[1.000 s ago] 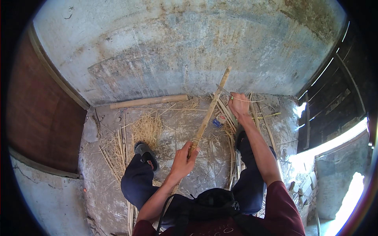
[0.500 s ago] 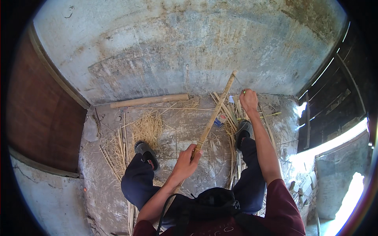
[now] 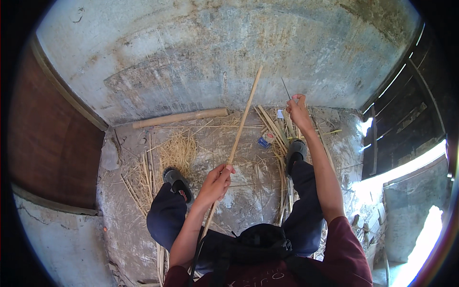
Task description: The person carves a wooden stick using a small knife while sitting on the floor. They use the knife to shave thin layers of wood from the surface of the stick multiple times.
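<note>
My left hand (image 3: 215, 184) is closed around a long, pale bamboo strip (image 3: 244, 119). Its upper part slants up and slightly right toward the wall, while the lower end runs back beside my left forearm. Off to the right, my right hand (image 3: 300, 115) grips a knife, its handle mostly hidden in the fingers. The thin dark knife blade (image 3: 286, 88) points up and a little left. A gap separates the blade from the strip.
A bamboo pole (image 3: 181, 118) lies along the wall's foot. Straw-like shavings (image 3: 178, 152) heap near my left shoe (image 3: 177, 184). Split bamboo pieces (image 3: 273, 125) and a small blue-and-red packet (image 3: 266, 140) lie near my right shoe (image 3: 296, 154). A stained wall (image 3: 229, 52) rises ahead.
The bamboo strip has swung left and shows a narrower side. My left hand has shifted slightly up and left. My right hand has turned, and the knife blade now stands higher, farther from the strip.
</note>
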A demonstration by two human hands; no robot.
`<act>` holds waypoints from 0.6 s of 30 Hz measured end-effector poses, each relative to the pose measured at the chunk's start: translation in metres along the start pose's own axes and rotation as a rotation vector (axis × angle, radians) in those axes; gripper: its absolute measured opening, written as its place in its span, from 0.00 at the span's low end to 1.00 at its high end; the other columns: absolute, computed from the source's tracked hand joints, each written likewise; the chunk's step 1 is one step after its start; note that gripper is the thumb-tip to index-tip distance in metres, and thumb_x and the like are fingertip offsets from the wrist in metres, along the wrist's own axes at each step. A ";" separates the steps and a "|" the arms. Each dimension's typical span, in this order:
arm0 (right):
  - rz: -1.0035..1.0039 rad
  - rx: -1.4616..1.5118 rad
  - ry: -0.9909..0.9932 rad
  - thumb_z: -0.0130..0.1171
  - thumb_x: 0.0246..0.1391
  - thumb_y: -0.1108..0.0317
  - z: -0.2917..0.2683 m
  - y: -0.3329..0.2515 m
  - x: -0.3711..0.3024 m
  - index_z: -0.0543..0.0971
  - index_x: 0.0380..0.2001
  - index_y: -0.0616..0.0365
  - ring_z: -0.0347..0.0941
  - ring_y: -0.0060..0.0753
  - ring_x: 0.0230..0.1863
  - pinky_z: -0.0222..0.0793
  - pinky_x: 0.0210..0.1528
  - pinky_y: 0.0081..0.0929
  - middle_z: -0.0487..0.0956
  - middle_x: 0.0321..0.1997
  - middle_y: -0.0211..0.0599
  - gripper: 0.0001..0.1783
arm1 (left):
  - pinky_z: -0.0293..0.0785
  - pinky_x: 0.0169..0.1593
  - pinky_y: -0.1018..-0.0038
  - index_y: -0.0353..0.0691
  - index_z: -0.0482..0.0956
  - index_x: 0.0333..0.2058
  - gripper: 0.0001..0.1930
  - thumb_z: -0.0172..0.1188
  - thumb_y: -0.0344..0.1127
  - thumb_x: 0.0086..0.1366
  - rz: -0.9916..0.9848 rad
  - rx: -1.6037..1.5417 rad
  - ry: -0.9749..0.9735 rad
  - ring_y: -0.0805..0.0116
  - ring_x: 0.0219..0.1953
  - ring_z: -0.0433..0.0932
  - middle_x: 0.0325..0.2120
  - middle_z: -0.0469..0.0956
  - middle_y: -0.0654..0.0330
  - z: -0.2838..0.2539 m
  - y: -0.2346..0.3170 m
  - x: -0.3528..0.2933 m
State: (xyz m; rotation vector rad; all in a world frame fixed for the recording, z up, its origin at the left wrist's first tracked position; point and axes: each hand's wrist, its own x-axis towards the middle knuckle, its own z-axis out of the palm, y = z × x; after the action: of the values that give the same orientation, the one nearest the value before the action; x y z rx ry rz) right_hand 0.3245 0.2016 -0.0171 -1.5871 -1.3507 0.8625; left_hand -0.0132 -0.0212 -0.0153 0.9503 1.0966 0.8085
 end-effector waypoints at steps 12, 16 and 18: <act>-0.436 0.012 -0.243 0.58 0.71 0.67 0.046 -0.046 -0.112 0.69 0.51 0.56 0.74 0.32 0.40 0.72 0.47 0.37 0.74 0.37 0.38 0.12 | 0.51 0.16 0.81 0.36 0.75 0.47 0.33 0.32 0.61 0.86 -0.084 -0.246 -0.229 0.84 0.13 0.53 0.18 0.57 0.74 -0.003 0.015 0.002; -0.460 -0.003 -0.355 0.62 0.69 0.69 0.054 -0.050 -0.125 0.70 0.51 0.57 0.77 0.34 0.42 0.73 0.49 0.35 0.78 0.38 0.41 0.13 | 0.51 0.17 0.81 0.36 0.75 0.46 0.34 0.33 0.63 0.85 -0.091 -0.272 -0.245 0.84 0.13 0.53 0.19 0.57 0.74 -0.003 0.016 0.003; -0.492 0.027 -0.374 0.62 0.69 0.71 0.057 -0.051 -0.128 0.70 0.50 0.57 0.73 0.26 0.41 0.71 0.46 0.30 0.75 0.38 0.35 0.13 | 0.52 0.17 0.81 0.36 0.75 0.45 0.34 0.34 0.64 0.85 -0.093 -0.277 -0.226 0.84 0.13 0.54 0.19 0.57 0.74 -0.002 0.019 0.001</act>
State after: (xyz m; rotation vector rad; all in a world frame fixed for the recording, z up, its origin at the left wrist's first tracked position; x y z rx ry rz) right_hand 0.2304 0.0881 0.0038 -1.0253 -1.8803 0.8831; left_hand -0.0161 -0.0128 0.0012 0.7313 0.8027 0.7349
